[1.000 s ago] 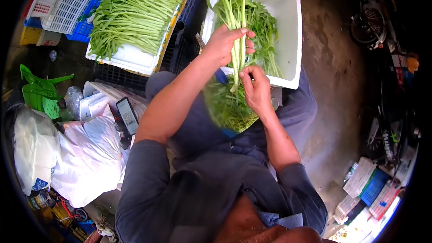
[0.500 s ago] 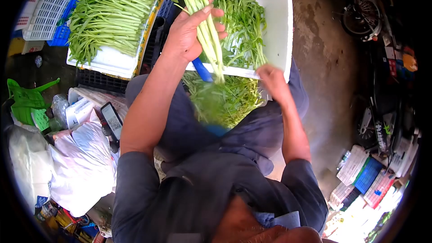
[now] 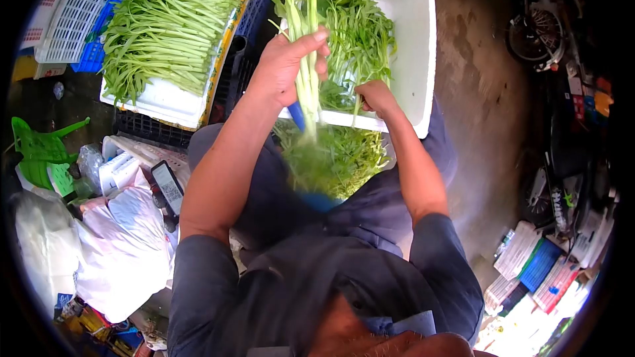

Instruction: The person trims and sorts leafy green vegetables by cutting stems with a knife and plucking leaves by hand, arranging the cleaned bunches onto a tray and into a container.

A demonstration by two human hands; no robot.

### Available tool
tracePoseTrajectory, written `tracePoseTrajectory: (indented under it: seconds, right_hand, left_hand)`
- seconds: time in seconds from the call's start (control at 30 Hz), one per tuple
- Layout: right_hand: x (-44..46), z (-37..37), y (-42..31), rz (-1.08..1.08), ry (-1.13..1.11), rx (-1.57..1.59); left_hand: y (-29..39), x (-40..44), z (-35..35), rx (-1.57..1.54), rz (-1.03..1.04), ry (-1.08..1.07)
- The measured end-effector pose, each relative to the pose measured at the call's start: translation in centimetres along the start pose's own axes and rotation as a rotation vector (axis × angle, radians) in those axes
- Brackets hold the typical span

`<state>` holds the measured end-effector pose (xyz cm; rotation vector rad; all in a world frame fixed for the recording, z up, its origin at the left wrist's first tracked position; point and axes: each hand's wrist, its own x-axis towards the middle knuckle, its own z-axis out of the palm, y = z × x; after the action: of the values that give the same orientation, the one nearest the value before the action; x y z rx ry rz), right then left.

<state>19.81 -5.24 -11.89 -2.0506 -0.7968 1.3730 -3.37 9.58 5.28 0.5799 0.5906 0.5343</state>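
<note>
My left hand (image 3: pixel 291 66) is closed round a small bunch of water spinach stalks (image 3: pixel 306 82), their leafy tops pointing away from me and their pale cut ends towards me. Below that hand a narrow blue thing (image 3: pixel 296 116) shows; I cannot tell what it is. My right hand (image 3: pixel 377 99) is closed on a single water spinach stem (image 3: pixel 357 106) at the near rim of a white foam box (image 3: pixel 413 59). Loose water spinach (image 3: pixel 360 33) lies inside this box. Between my legs is a heap of leafy trimmings (image 3: pixel 344 162), partly blurred.
At the upper left, a white foam tray (image 3: pixel 165 102) carries neatly stacked water spinach (image 3: pixel 172 33). Plastic baskets (image 3: pixel 76 20), a green chair (image 3: pixel 43 149), a phone-like device (image 3: pixel 167 185) and white bags (image 3: pixel 122 244) are on my left. A motorbike (image 3: pixel 552 119) stands at the right.
My right hand has moved left and away from me to the box's near rim, where it now grips a stem. The bunch in my left hand is held more upright.
</note>
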Motion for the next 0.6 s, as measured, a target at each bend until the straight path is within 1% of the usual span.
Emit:
tracePoseTrajectory:
  seconds: [0.03,0.13,0.2,0.23,0.27,0.33,0.37,0.47,0.5,0.6]
  right_hand:
    - [-2.7,-0.1,-3.0,0.101,0.085,0.204]
    - [-7.6,-0.3,-5.5,-0.129,0.183,0.374]
    - [-10.1,0.4,-6.6,-0.256,0.286,0.350]
    - [-11.1,0.9,-6.9,-0.319,0.338,0.341]
    - [-11.9,1.3,-7.1,-0.352,0.386,0.304]
    - [-12.9,2.9,-7.8,-0.458,0.532,0.270]
    - [-13.0,3.3,-7.5,-0.439,0.519,0.276]
    - [-14.4,5.4,-9.2,-0.596,0.719,-0.023]
    - [-15.3,5.5,-10.1,-0.608,0.719,-0.098]
    - [-15.3,5.9,-9.9,-0.711,0.737,-0.228]
  left_hand:
    - [-0.1,0.0,0.1,0.015,-0.002,0.017]
    - [-0.6,0.1,0.5,0.107,0.016,0.040]
    - [-1.4,-0.2,0.9,0.175,0.007,0.022]
    - [-1.7,-0.9,1.9,0.207,0.002,0.065]
    - [-2.3,-1.1,2.4,0.248,-0.016,0.072]
    - [-4.2,-1.2,2.6,0.242,0.041,0.008]
    - [-5.0,-1.2,2.7,0.233,0.039,0.018]
    - [-6.1,-1.2,2.5,0.232,0.068,-0.035]
    - [-6.1,-1.1,2.3,0.232,0.063,-0.052]
    - [-6.4,-1.0,1.9,0.336,0.099,-0.043]
